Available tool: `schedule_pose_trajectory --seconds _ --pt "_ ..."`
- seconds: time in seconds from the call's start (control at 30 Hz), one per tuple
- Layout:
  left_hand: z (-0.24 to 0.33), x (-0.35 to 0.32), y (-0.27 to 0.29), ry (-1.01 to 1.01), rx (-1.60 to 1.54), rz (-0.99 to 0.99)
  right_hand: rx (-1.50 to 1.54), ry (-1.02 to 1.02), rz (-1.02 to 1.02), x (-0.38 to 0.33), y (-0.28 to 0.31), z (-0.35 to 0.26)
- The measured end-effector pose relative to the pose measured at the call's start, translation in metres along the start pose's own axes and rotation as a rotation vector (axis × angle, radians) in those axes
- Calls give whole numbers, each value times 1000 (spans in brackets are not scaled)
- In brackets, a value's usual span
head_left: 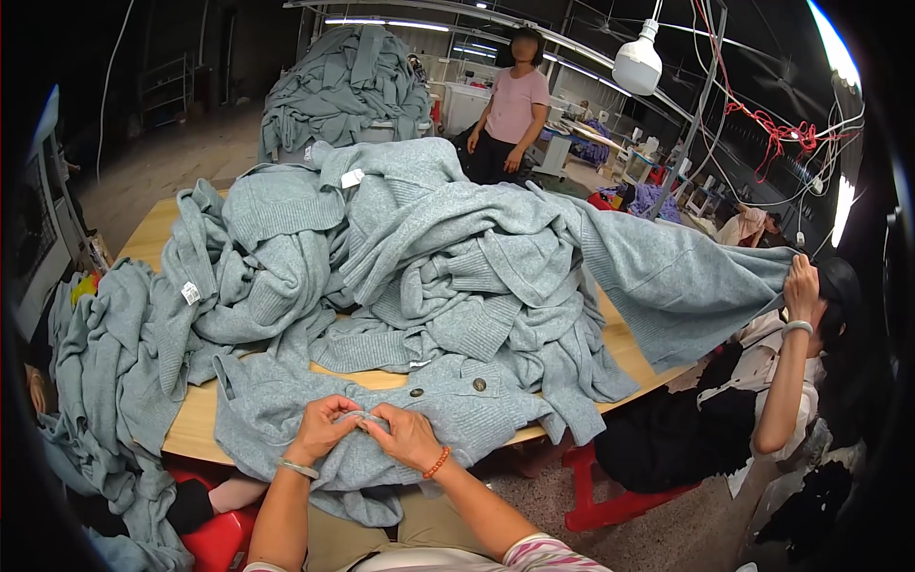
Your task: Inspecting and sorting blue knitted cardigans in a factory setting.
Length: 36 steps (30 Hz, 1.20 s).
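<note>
A grey-green knit cardigan (503, 408) with dark round buttons (479, 383) is spread at the near table edge and hangs partly over my lap. My left hand (322, 431) is closed on a fold of its fabric. Close beside it, my right hand (412, 440) pinches the same fold, thumb and fingertips nearly meeting the left ones. Whether anything small is between the fingertips is too fine to make out. A bracelet circles each wrist.
Heaped matching knitwear (457, 257) covers much of the wooden table (629, 329). At right, a seated co-worker's hand (802, 286) pulls a garment from the heap. A person in pink (515, 105) stands behind, near another pile (348, 91). A red stool (581, 488) stands at lower right.
</note>
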State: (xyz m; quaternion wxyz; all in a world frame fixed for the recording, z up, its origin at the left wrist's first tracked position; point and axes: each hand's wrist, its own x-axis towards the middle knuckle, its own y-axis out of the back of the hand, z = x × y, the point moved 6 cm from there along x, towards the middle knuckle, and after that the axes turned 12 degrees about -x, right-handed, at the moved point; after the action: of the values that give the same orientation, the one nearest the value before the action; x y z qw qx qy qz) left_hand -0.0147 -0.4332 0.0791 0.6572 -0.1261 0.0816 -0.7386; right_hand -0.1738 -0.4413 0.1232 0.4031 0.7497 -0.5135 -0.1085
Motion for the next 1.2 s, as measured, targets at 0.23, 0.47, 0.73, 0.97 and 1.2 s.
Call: schedule_pose_trajectory --seconds 0.23,0.47,0.73,0.97,1.2 --pt "-1 -2 0 -25 -22 11 -11 -3 -15 -1 1 0" --pt "0 -2 0 -20 -31 15 -29 -7 -12 -1 2 -2" --pt "0 -1 -1 -35 -13 22 -28 -9 -4 -1 3 -3" --pt "-2 -2 -1 -24 -47 17 -41 -15 -14 -3 2 0" --pt "3 -4 1 -39 29 46 -55 45 110 -3 0 -3"
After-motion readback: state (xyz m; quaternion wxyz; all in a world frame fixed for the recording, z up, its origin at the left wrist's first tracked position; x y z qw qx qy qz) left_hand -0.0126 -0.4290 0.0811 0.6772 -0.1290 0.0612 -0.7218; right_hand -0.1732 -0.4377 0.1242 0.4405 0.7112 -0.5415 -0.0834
